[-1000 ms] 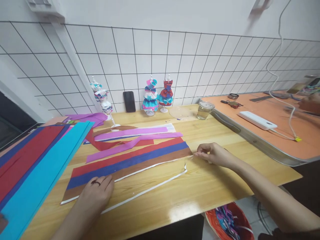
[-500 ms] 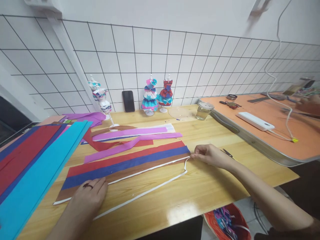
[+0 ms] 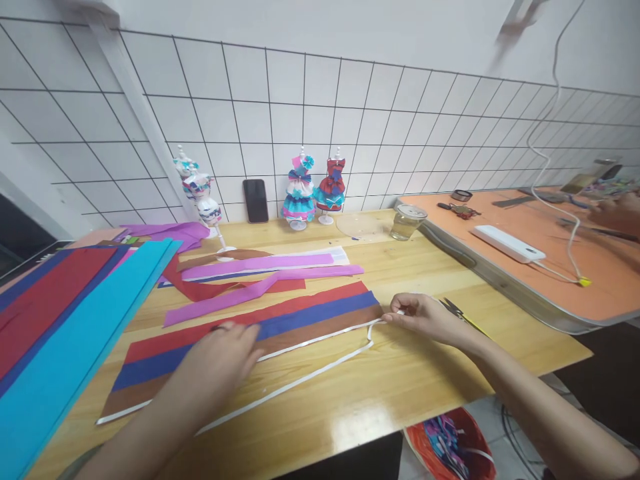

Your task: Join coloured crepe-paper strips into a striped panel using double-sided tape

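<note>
A panel of red, blue and brown fabric bands (image 3: 320,313) lies on the wooden table, with a narrow white strip (image 3: 300,345) along its near edge. Over the middle of the panel is my left hand (image 3: 225,353), fingers loosely spread and slightly blurred; nothing shows in it. At the panel's right end my right hand (image 3: 407,313) pinches the end of the white strip between thumb and finger. A loose length of white strip (image 3: 300,382) loops back across the table toward my left forearm, which hides its far end.
Turquoise fabric (image 3: 100,333) lies at left, pink strips (image 3: 260,288) behind the panel. Small dressed mannequins (image 3: 299,193), a phone (image 3: 256,201) and a lidded cup (image 3: 407,222) stand at the back. Scissors (image 3: 463,315) lie beyond my right wrist. Another person's hand (image 3: 620,213) is at far right.
My left hand has moved right and away from me along the panel, off its near left part. My right hand remains at the right end, still pinching. The view has shifted slightly.
</note>
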Tool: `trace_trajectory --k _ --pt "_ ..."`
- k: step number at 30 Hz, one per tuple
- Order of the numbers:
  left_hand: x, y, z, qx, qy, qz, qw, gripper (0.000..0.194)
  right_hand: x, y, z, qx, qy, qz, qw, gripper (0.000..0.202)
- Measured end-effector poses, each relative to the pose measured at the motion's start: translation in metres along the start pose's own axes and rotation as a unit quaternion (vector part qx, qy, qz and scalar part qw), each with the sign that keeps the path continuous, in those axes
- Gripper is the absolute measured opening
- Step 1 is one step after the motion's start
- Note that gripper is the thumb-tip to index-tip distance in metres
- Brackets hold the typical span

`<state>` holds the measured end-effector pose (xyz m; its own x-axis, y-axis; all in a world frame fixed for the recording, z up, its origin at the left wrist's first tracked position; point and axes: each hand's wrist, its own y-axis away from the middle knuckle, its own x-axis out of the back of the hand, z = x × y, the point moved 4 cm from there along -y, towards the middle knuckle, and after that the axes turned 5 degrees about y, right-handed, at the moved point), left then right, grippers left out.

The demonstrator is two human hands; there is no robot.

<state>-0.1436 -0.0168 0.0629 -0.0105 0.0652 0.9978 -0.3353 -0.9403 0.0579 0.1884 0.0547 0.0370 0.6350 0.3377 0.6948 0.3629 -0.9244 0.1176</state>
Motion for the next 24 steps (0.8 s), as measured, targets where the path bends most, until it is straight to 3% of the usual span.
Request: trace_trajectory --k 4,8,12,19,24 --pt "-0.014 -0.036 0.024 -0.126 0.145 0.013 0.981 0.046 -0.002 0.000 -0.006 0.025 -0.008 0.006 1.000 0.034" --pt "-0.042 -0.054 0.018 -0.129 0.146 -0.011 0.981 0.052 -0.003 0.000 -0.014 0.042 -0.021 -0.003 0.999 0.033" --pt "-0.057 -0.055 0.006 -0.134 0.107 0.013 0.985 0.053 -0.005 -0.001 -0.014 0.015 -0.053 -0.023 0.998 0.036" --pt "-0.063 -0.053 -0.009 -0.125 0.065 0.069 0.988 0.054 -0.009 -0.007 -0.008 -0.013 -0.075 0.007 0.997 0.038" --pt "-0.055 -0.054 0.001 -0.165 0.054 0.090 0.981 0.055 -0.013 -0.011 -0.007 -0.008 -0.096 -0.002 0.995 0.036"
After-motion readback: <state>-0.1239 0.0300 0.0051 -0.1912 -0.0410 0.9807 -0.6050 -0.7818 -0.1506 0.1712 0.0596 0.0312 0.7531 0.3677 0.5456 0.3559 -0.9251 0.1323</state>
